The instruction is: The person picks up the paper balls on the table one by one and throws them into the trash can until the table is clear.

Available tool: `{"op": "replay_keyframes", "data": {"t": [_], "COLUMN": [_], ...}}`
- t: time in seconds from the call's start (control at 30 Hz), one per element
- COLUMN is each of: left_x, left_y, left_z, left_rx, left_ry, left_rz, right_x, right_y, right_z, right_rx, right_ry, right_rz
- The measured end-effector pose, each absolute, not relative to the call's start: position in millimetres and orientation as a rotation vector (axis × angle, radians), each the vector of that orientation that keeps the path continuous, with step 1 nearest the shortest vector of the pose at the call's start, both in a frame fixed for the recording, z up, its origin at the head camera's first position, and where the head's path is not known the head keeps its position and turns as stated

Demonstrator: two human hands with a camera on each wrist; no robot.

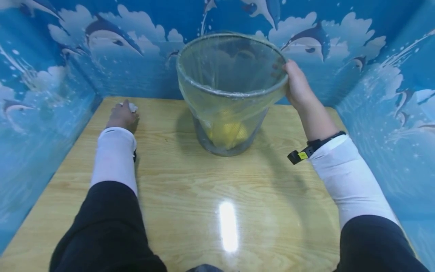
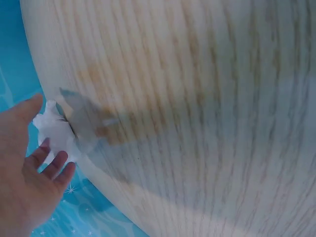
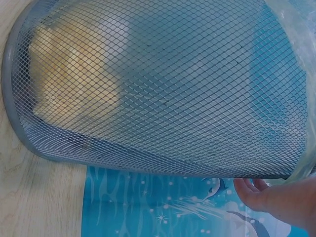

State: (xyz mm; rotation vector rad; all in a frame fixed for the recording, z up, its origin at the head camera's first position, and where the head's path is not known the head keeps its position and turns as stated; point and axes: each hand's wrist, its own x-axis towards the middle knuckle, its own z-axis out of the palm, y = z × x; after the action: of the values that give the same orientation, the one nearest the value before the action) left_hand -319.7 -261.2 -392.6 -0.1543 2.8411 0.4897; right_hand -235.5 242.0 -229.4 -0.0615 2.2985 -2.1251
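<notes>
A grey mesh wastebasket (image 1: 200, 130) stands upright at the back of the table, with a translucent yellowish-green bag lining it and folded over its rim. Something yellow (image 1: 232, 132) shows through the mesh at the bottom. My right hand (image 1: 299, 85) grips the rim on the right side, its fingers seen through the bag inside and the thumb outside. Far to the left, my left hand (image 1: 122, 116) is at a crumpled white tissue (image 2: 57, 133) on the table. In the left wrist view, its thumb and fingers are spread apart around the tissue, fingertips overlapping it.
The wooden table (image 1: 190, 200) is enclosed at the back and both sides by blue dolphin-print sheets (image 1: 142, 75). The back sheet rises close behind the wastebasket. A bright light reflection lies on the tabletop near the front.
</notes>
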Motion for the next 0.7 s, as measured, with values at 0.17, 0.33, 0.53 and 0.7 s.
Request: {"op": "replay_keyframes", "data": {"t": [0.17, 0.33, 0.53, 0.7], "left_x": [-322.5, -319.3, -314.9, -313.8], "left_y": [-264.4, -264.4, -265.9, -267.2], "left_z": [-390.9, -389.5, -390.8, -388.1], "left_rx": [-0.194, -0.204, -0.236, -0.213], "left_ry": [2.891, 2.954, 2.939, 2.916], "left_rz": [0.435, 0.309, 0.267, 0.169], "right_x": [-236.8, -237.0, -236.7, -237.3], "right_y": [240.9, 240.3, 239.8, 239.3], "right_z": [-226.8, -226.0, -224.9, -223.7], "right_rx": [-0.08, -0.12, -0.141, -0.123], "right_ry": [2.308, 2.306, 2.299, 2.304], "right_rz": [-2.119, -2.126, -2.121, -2.119]}}
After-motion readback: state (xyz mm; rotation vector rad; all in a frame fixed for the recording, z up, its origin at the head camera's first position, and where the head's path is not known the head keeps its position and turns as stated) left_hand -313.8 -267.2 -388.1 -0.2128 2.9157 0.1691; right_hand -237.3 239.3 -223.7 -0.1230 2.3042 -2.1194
